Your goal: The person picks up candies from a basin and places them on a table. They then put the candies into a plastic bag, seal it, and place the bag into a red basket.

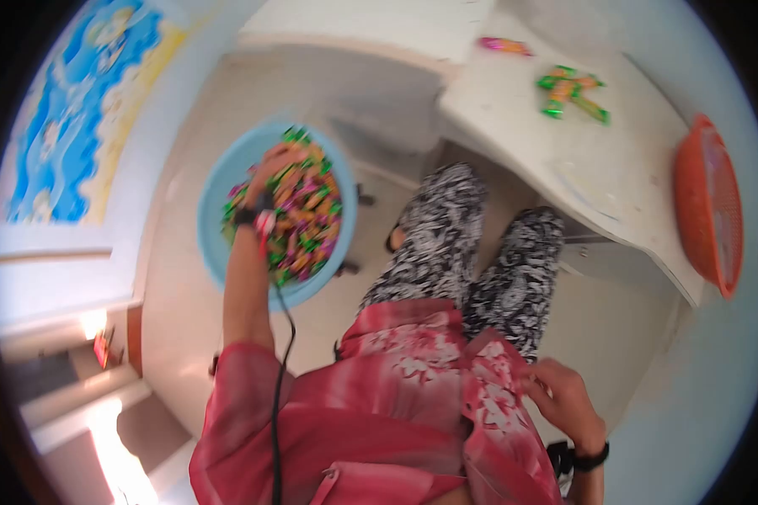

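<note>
My left hand [271, 168] reaches down into a light blue basin [207, 206] on the floor. Its fingers are blurred and partly lost among the sweets, so I cannot tell whether they grip any. Wrapped sweets [310, 215] in green, orange and purple-pink fill the basin. A dark band and a cable are on that wrist. Over on the right, my right hand [564, 402] is at the edge of my red flowered shirt [413, 349], its curled fingers pinching the fabric beside my thigh. A black band circles this wrist.
A white table [514, 109] curves along the front and right. On it lie a pink wrapped sweet [505, 46], a small cluster of green and orange sweets [571, 91], and an orange-red basket [706, 206] at the right edge. A blue painted picture [76, 109] covers the left wall.
</note>
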Demonstrator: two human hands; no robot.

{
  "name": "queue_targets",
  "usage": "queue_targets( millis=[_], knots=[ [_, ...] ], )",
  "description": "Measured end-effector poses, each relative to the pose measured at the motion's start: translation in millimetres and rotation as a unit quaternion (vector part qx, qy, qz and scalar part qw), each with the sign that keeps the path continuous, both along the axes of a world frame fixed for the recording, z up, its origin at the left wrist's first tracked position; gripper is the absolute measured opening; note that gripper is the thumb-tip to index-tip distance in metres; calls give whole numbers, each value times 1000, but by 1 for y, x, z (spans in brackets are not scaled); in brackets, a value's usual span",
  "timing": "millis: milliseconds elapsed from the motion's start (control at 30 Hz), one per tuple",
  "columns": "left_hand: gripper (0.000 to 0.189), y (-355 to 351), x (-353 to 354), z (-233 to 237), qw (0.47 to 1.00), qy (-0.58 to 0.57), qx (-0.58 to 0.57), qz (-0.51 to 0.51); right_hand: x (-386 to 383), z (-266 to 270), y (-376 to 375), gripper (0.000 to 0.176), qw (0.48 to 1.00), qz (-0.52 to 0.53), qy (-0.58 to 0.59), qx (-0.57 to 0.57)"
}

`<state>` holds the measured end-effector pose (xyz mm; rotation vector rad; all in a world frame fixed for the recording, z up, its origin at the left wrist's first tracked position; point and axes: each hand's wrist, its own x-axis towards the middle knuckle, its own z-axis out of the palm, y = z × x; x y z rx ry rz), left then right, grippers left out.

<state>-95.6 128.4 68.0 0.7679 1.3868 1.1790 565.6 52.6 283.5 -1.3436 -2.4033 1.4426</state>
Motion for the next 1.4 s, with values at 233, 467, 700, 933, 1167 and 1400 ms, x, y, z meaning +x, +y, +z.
queue_targets(
  millis=[233, 467, 700, 933, 1167, 1400],
  knots=[
    [30, -3, 170, 144, 982, -35, 132, -131, -28, -35, 50, 15, 978, -66, 168, 101],
    [36, 79, 264, 247, 966, 38, 98, -236, -45, -73, 59, 13, 957, -89, 276, 3],
    [31, 192, 309, 223, 873, 308, 283, -251, -44, -75, 45, 14, 958, -52, 256, 121],
    [32, 243, 321, 216, 709, 592, 279, -265, -40, -76, 53, 14, 958, -74, 264, 89],
    [30, 258, 318, 179, 730, 556, 334, -215, -50, -77, 52, 15, 949, -16, 273, 155],
    [43, 235, 320, 177, 765, 551, 310, -123, -46, -73, 49, 15, 952, -36, 262, 153]
  ],
)
